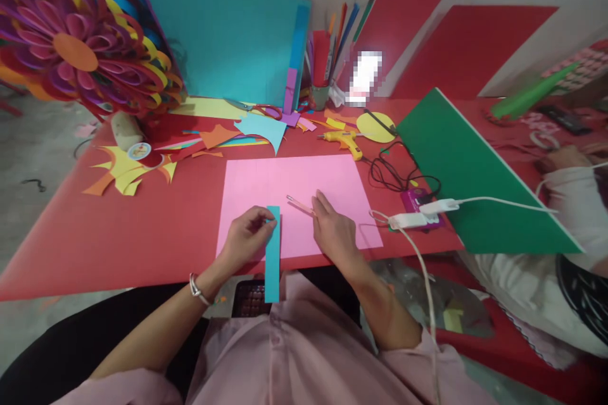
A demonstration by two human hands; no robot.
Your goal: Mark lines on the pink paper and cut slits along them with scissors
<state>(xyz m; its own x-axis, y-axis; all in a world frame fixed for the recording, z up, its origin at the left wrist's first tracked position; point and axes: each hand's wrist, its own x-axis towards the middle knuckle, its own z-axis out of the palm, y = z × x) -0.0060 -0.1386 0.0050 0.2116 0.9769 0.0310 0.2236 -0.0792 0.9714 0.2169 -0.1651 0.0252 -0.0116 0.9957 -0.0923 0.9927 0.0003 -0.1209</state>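
Pinched between the thumb and fingers of my left hand (249,234) is a turquoise paper strip (272,272), its lower end hanging past the table's front edge. My right hand (335,231) rests over the right part of a pink paper sheet (294,177) and holds a slim pencil (299,204). The pencil's metal-capped end points up and left, toward the strip; its other end is hidden by the hand. Both hands are above the pink sheet, a short gap apart.
Beyond the sheet lie paper scraps (259,130), scissors (256,107) and a yellow glue gun (344,139). A power strip (427,209) with cables sits right, beside a leaning green board (489,183). A paper flower (76,50) stands left; another person's arm (570,183) is at right.
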